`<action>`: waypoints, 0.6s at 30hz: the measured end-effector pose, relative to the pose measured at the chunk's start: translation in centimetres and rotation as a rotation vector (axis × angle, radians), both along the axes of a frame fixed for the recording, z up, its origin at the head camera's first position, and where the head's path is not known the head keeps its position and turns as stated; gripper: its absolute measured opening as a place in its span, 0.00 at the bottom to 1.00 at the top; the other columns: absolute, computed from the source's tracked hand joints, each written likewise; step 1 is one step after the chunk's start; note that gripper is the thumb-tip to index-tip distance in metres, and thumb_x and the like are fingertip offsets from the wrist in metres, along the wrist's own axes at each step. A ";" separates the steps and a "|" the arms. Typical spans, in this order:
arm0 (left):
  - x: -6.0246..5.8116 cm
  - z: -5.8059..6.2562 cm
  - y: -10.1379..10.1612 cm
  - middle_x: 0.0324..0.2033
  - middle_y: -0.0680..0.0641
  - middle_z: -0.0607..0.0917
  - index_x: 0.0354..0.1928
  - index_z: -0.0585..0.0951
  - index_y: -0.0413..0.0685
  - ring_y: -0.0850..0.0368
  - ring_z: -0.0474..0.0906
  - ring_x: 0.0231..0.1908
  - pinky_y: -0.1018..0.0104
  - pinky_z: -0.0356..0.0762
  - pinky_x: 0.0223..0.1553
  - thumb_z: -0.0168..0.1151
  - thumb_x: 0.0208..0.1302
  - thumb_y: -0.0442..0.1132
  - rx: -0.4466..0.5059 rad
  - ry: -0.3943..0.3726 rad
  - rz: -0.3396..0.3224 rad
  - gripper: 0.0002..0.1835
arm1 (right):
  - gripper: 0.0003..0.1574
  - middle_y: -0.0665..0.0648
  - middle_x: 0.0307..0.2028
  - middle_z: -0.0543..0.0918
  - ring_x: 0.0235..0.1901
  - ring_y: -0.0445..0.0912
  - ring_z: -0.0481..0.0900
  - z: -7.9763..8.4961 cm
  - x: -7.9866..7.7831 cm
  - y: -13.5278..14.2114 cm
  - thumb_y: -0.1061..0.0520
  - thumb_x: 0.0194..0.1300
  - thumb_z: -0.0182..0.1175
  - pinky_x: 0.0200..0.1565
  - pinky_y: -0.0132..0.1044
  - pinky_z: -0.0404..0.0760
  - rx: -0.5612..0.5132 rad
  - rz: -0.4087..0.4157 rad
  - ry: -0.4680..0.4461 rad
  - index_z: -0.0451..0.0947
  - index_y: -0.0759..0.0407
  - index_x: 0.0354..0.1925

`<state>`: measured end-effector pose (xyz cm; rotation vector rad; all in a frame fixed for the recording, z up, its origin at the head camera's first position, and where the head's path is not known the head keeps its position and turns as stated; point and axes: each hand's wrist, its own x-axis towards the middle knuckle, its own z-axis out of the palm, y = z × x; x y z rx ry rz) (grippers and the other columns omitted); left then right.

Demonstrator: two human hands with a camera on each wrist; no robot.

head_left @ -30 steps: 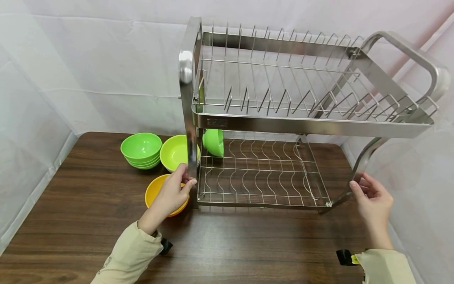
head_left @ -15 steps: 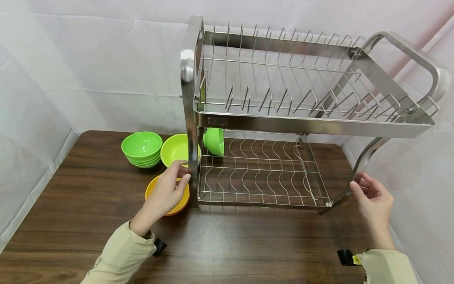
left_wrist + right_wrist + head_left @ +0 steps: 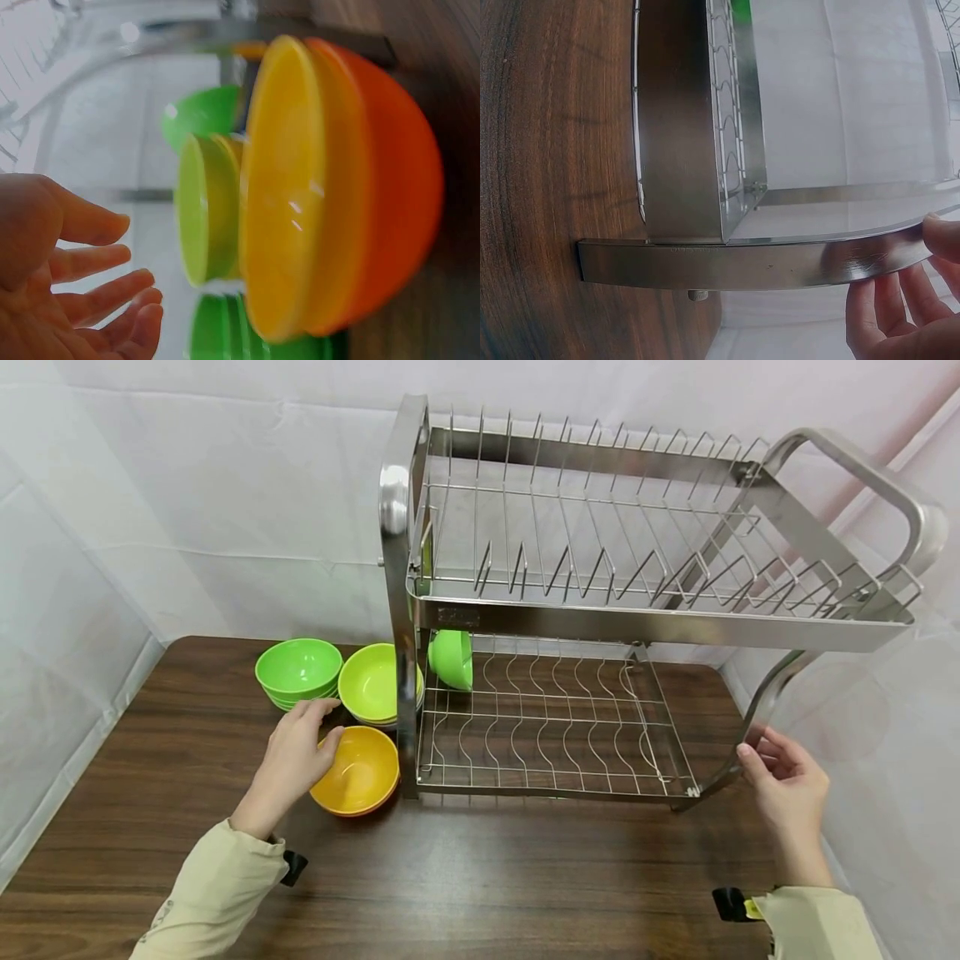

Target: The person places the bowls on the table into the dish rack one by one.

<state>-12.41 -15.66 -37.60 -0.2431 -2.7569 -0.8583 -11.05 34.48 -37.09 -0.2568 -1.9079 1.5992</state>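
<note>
My left hand (image 3: 297, 752) hovers at the orange-yellow bowls (image 3: 358, 770), fingers loosely bent and holding nothing. In the left wrist view, a yellow bowl (image 3: 281, 195) sits inside an orange one (image 3: 397, 187), and the hand is apart from them. Behind stand a stack of green bowls (image 3: 298, 667) and a stack topped by a lime bowl (image 3: 369, 683). My right hand (image 3: 789, 781) grips the right front leg (image 3: 802, 264) of the two-tier metal dish rack (image 3: 660, 625), thumb on one side and fingers on the other. A green bowl (image 3: 452, 660) stands on its side in the lower tier's left end.
The rack's left upright (image 3: 405, 693) rises close beside the lime and orange-yellow bowls. Thin wire dividers (image 3: 570, 572) stick up along the upper tier. White cloth (image 3: 225, 510) hangs behind the dark wooden table (image 3: 480, 877).
My left hand has let go of the rack's left upright and moved left, over the edge of the orange-yellow bowls. The right hand stays on the right leg.
</note>
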 end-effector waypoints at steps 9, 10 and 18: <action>-0.3 -2.2 -1.8 0.42 0.27 0.74 0.48 0.72 0.25 0.32 0.72 0.42 0.41 0.69 0.43 0.55 0.58 0.32 -0.067 -0.176 0.057 0.18 | 0.26 0.41 0.20 0.81 0.17 0.30 0.76 -0.6 -0.2 0.3 0.78 0.49 0.56 0.21 0.17 0.72 -0.054 0.004 -0.004 0.82 0.46 0.30; -0.3 -2.4 -2.0 0.42 0.27 0.74 0.48 0.71 0.25 0.33 0.72 0.42 0.41 0.69 0.42 0.55 0.58 0.32 -0.070 -0.198 0.060 0.18 | 0.27 0.41 0.20 0.81 0.17 0.30 0.76 -0.6 -0.2 0.3 0.78 0.49 0.56 0.21 0.17 0.72 -0.056 0.004 -0.003 0.82 0.46 0.30; -0.5 -3.5 -2.6 0.36 0.30 0.77 0.44 0.74 0.27 0.39 0.75 0.35 0.45 0.72 0.37 0.54 0.60 0.33 -0.075 -0.253 0.066 0.14 | 0.25 0.40 0.21 0.81 0.17 0.29 0.76 -0.8 -0.1 0.4 0.77 0.49 0.58 0.22 0.17 0.72 -0.020 -0.016 -0.007 0.82 0.47 0.31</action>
